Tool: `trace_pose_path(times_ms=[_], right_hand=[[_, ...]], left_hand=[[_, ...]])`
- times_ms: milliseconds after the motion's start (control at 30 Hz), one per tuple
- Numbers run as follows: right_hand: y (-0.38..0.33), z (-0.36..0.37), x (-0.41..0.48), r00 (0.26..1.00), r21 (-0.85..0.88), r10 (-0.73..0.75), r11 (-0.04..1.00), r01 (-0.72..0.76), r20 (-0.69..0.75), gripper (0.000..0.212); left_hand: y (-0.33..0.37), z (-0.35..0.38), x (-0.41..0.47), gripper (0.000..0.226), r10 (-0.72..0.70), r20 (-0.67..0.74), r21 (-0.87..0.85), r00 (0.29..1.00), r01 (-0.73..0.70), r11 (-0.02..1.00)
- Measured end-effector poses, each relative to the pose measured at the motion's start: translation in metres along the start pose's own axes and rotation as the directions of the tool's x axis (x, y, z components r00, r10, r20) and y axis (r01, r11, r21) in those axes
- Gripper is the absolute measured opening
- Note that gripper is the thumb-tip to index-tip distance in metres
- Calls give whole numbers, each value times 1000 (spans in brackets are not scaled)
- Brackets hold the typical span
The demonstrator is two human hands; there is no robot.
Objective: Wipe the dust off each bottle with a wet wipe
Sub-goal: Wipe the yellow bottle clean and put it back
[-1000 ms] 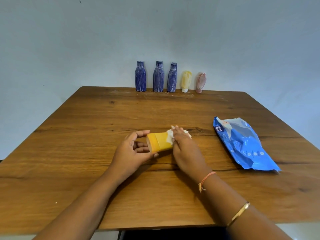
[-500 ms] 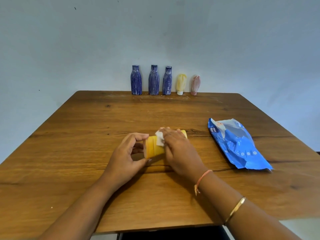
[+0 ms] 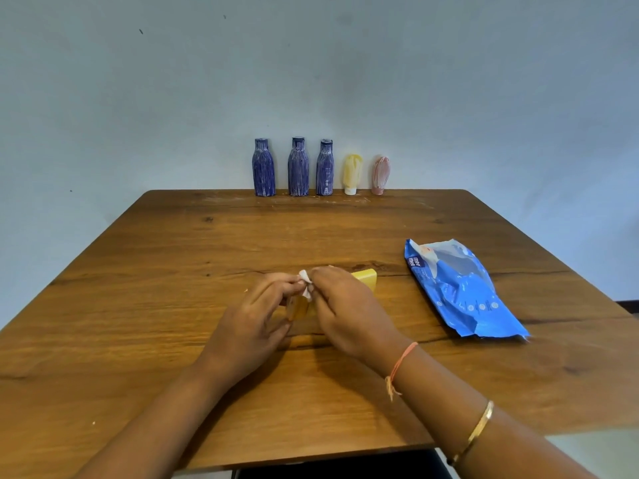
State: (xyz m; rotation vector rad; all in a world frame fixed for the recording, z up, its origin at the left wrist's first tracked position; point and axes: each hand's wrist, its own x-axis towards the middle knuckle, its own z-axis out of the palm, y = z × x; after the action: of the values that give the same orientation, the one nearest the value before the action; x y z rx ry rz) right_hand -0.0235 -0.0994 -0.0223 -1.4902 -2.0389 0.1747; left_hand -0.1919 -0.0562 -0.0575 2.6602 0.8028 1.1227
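well, i was only on the first of them, as far as i could judge. the yellow bottle [image 3: 364, 280] lay on its side on the table [image 3: 173, 271], a little to the left of the blue wipes pack [image 3: 460, 288] and not touching it. my left hand [image 3: 256, 319] had its fingers curled round the bottle's cap end to steady it. my right hand [image 3: 345, 305] was bunched over the bottle's middle, pinching the wet wipe [image 3: 306, 285], of which only a white scrap showed between my two hands. how much of the bottle was clean i could not tell, since my hands covered most of it. beyond the pack and to its left, well apart from it, five more stood in a row: three blue bottles [image 3: 298, 166], a yellow tube [image 3: 352, 172] and a pink tube [image 3: 380, 174], all streaked white with dust. those i judged were left to do, so most of the work lay ahead.
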Motion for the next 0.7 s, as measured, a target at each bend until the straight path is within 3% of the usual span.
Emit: trace_pose_path(times_ms=[167,300,400,600,700], right_hand=[[17,-3,-4,999,2,35,999,-35,10,25],[40,-11,-10,968,42,252,967,-251,-22,34],[43,-11,-12,950,45,309,950,-308,-44,38],[1,4,-14,993,-29,41,999,-45,-113,35],[1,1,-11,996,-9,0,1000,-1,-84,30]], left_hand=[[-4,-4,-1,66,-3,23,14,1000,3,1000],[-6,-4,-1,71,-29,20,5,999,29,1000],[-5,-2,1,71,-17,18,12,1000,17,1000],[7,-1,9,57,84,21,99,996,-86,991],[6,-5,8,54,71,4,107,997,-71,992]])
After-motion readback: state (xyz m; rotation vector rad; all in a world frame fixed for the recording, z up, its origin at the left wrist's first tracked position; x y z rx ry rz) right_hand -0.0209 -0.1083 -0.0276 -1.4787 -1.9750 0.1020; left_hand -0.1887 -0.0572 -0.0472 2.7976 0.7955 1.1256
